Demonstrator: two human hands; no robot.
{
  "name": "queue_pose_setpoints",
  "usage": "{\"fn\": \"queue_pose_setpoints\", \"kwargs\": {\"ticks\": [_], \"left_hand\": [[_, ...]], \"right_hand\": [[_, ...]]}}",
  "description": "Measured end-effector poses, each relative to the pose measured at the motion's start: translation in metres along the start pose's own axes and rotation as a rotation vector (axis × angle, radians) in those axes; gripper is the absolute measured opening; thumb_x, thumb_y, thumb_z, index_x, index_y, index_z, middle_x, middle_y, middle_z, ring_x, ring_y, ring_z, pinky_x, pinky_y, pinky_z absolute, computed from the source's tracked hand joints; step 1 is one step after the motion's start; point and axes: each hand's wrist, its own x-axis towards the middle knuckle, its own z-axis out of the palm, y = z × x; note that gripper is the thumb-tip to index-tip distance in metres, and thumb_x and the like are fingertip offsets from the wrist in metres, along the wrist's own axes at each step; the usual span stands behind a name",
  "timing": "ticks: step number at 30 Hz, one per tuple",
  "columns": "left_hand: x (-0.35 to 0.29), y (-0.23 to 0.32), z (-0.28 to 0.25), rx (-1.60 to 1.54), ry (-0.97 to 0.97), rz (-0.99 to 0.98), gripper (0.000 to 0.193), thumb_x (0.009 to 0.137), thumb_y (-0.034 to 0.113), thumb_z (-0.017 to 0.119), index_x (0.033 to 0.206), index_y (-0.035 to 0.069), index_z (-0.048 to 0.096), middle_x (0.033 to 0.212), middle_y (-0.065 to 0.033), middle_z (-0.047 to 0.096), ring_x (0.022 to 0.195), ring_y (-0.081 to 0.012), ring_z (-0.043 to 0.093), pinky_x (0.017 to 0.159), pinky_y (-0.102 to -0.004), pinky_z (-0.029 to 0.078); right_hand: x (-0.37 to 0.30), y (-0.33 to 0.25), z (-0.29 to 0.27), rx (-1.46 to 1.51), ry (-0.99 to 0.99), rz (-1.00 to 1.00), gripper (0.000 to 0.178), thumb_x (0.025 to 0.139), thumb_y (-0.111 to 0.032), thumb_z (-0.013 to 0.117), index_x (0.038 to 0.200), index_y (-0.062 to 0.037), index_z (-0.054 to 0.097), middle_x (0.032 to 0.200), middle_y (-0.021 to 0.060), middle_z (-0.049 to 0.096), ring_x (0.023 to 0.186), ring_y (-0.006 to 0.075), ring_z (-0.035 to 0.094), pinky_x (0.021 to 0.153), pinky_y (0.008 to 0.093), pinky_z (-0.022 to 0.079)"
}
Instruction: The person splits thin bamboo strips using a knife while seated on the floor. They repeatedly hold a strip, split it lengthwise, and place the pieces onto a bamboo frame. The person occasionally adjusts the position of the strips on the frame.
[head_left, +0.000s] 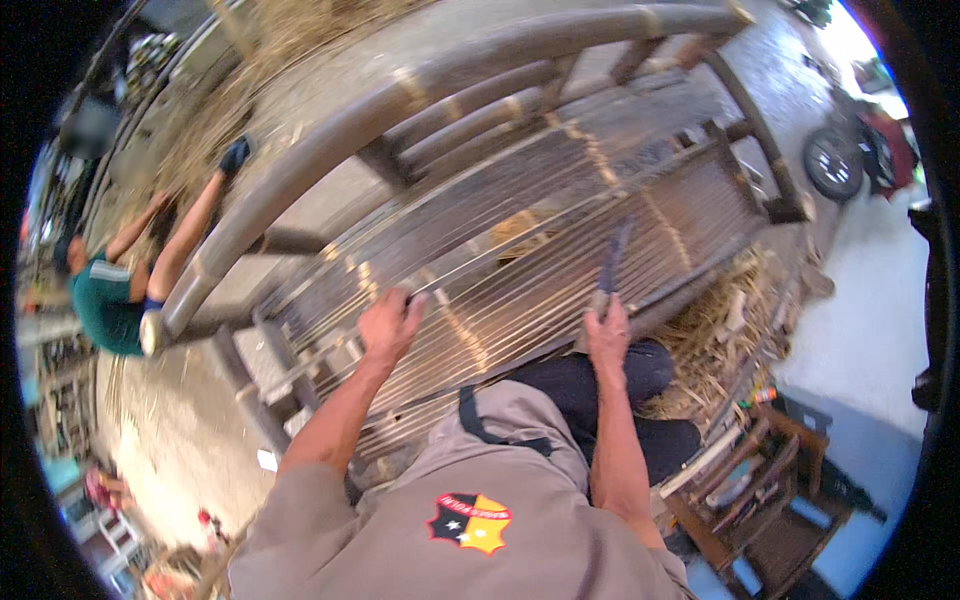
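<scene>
A long bamboo bench with a slatted seat lies across the view in front of me. My right hand is closed round the handle of a large knife. Its dark blade points away from me over the slats. Over the left part of the seat, my left hand is closed with thumb and fingers together on a thin pale bamboo strip. That strip slants up to the right across the bench. Pale bindings cross the slats in several rows.
Shavings are heaped beside the bench at right. A wooden tool rack stands at lower right. A motorcycle is parked at far right. Another person in a green shirt sits on the ground at left, near loose straw-like strips.
</scene>
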Motion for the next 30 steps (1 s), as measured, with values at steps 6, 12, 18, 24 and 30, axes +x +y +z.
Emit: {"fn": "queue_pose_setpoints", "kwargs": {"ticks": [6,12,18,24,30], "left_hand": [[0.023,0.007,-0.016,-0.001,0.202,0.056,0.036,0.089,0.046,0.064,0.086,0.011,0.066,0.084,-0.0095,0.067,0.073,-0.0322,0.066,0.062,-0.0445,0.05],[-0.008,-0.008,-0.024,0.02,0.069,-0.126,0.037,0.087,0.049,0.065,0.086,0.012,0.069,0.083,-0.0118,0.069,0.077,-0.0347,0.067,0.064,-0.0457,0.05],[-0.017,-0.011,-0.051,-0.097,0.182,-0.163,0.036,0.088,0.044,0.065,0.085,0.008,0.069,0.072,-0.0155,0.065,0.068,-0.0322,0.063,0.061,-0.0418,0.048],[0.051,0.098,-0.078,-0.658,0.158,-0.03,0.036,0.101,0.029,0.056,0.073,0.008,0.05,0.067,0.0036,0.035,0.06,-0.0086,0.033,0.054,-0.0278,0.033],[0.097,0.284,-0.093,-1.177,-0.216,0.345,0.024,0.103,0.031,0.052,0.097,0.008,0.05,0.07,-0.0008,0.046,0.058,-0.0082,0.041,0.052,-0.0228,0.036]], "right_hand": [[0.002,-0.004,-0.01,0.059,-0.101,0.091,0.06,0.088,-0.024,0.062,0.135,0.0092,0.048,0.118,0.0299,0.059,0.107,0.0457,0.058,0.093,0.0498,0.046],[0.005,-0.007,-0.013,0.081,-0.181,0.147,0.062,0.087,-0.026,0.062,0.136,0.0083,0.048,0.117,0.0304,0.059,0.107,0.0461,0.058,0.093,0.0504,0.046],[0.001,-0.001,-0.006,0.124,-0.098,0.158,0.053,0.082,-0.028,0.066,0.127,-0.0014,0.058,0.111,0.026,0.063,0.104,0.0434,0.06,0.089,0.0499,0.048],[0.005,-0.018,-0.021,0.845,-0.099,0.501,0.028,0.087,-0.021,0.059,0.104,0.0012,0.063,0.082,0.0048,0.061,0.074,0.0128,0.057,0.066,0.0311,0.047],[-0.029,-0.041,-0.097,1.486,-0.018,0.687,0.034,0.094,-0.022,0.056,0.119,0.001,0.059,0.078,0.0049,0.06,0.06,0.0161,0.063,0.057,0.0319,0.052]]}}
